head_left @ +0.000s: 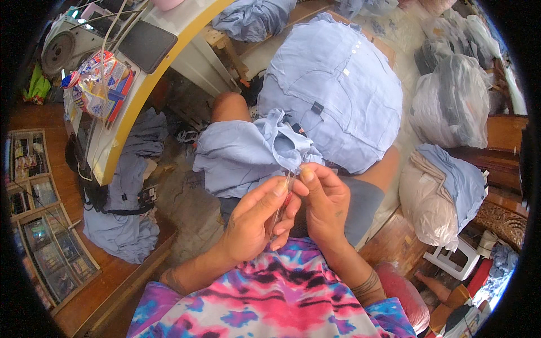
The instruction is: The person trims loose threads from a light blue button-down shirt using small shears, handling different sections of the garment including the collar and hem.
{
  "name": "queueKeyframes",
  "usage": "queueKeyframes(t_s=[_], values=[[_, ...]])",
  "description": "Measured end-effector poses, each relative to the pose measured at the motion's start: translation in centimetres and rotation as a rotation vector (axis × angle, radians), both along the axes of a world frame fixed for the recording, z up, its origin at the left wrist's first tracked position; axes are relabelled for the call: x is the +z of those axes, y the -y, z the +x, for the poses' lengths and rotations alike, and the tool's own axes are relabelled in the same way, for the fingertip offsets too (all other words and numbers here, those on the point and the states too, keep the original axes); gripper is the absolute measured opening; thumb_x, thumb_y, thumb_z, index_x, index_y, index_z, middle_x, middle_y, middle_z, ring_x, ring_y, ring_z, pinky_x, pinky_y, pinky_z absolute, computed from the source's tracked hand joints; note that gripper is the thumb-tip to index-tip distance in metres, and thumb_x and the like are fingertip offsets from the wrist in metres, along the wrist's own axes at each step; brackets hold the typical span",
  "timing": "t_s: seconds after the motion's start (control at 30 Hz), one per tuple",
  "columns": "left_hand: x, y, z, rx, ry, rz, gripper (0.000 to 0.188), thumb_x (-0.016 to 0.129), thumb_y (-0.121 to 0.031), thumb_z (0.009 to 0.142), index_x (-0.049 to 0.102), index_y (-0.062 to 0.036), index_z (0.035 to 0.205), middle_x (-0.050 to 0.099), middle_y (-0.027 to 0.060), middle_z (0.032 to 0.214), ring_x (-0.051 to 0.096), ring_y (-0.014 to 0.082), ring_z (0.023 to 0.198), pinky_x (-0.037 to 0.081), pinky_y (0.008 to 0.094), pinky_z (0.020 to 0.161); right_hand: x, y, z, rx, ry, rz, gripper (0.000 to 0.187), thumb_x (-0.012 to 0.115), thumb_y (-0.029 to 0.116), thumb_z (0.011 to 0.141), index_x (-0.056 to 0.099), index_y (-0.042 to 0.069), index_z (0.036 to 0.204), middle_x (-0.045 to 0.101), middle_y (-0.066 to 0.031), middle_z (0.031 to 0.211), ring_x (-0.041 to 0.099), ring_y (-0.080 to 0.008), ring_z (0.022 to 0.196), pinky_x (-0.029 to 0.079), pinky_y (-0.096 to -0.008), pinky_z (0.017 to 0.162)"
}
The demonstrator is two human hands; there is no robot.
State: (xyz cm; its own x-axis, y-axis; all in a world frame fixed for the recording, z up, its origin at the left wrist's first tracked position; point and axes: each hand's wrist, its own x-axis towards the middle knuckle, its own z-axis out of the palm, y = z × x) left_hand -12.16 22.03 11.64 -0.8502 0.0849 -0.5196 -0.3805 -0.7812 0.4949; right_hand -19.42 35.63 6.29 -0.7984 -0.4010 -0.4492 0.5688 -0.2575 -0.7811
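In front of my chest, both hands are close together at the edge of a light blue garment (pixel 225 160) that lies bunched over my lap. My left hand (pixel 260 209) is closed around a thin, shiny, see-through strip (pixel 276 217), with a small bit of red showing at its fingers. Its exact kind is not clear. My right hand (pixel 327 198) pinches thumb against forefinger at the garment's edge, touching the left fingertips. What lies right between the fingertips is too small to make out. Beyond them rises a stack of light blue garments (pixel 360 96) with a small black tag (pixel 317 107).
At left, a yellow-edged table (pixel 147 84) holds a dark phone (pixel 147 46) and a colourful packet (pixel 101 84). More blue cloth (pixel 121 234) lies below it. To the right are filled plastic bags (pixel 451 101), a cloth-topped sack (pixel 425 197) and a white stool (pixel 459 260).
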Motion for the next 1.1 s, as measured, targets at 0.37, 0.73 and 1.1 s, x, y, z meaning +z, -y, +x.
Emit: queueKeyframes(t_s=[0.37,0.73,1.1], values=[[-0.6,0.6,0.3,0.006,0.006,0.044,0.038,0.044,-0.036,0.111,0.057,-0.0024,0.12,0.051,0.0015,0.088,0.045,0.0062,0.058,0.042,0.0224,0.042,0.0,0.4,0.5,-0.012,-0.084,0.015,0.018,0.069,0.007,0.1,0.071,-0.005,0.113,0.072,-0.0041,0.096,0.063,-0.0083,0.087,0.052,-0.0243,0.082],[-1.1,0.5,0.5,0.03,0.018,0.015,0.033,0.045,-0.033,0.111,0.059,-0.0033,0.115,0.052,0.001,0.086,0.044,0.0044,0.055,0.041,0.0206,0.041,0.4,0.8,0.7,-0.02,-0.284,0.02,0.015,0.066,0.002,0.101,0.069,-0.006,0.113,0.069,-0.0055,0.091,0.063,-0.0088,0.079,0.052,-0.0229,0.076],[-1.4,0.8,0.3,-0.015,0.002,-0.109,0.031,0.048,-0.03,0.11,0.061,-0.0027,0.109,0.05,-0.0009,0.081,0.04,0.0025,0.052,0.036,0.0195,0.04,-0.5,0.6,0.7,-0.026,-0.537,0.029,0.015,0.066,-0.006,0.097,0.069,-0.006,0.112,0.072,-0.0137,0.107,0.065,-0.0124,0.086,0.054,-0.026,0.079]])
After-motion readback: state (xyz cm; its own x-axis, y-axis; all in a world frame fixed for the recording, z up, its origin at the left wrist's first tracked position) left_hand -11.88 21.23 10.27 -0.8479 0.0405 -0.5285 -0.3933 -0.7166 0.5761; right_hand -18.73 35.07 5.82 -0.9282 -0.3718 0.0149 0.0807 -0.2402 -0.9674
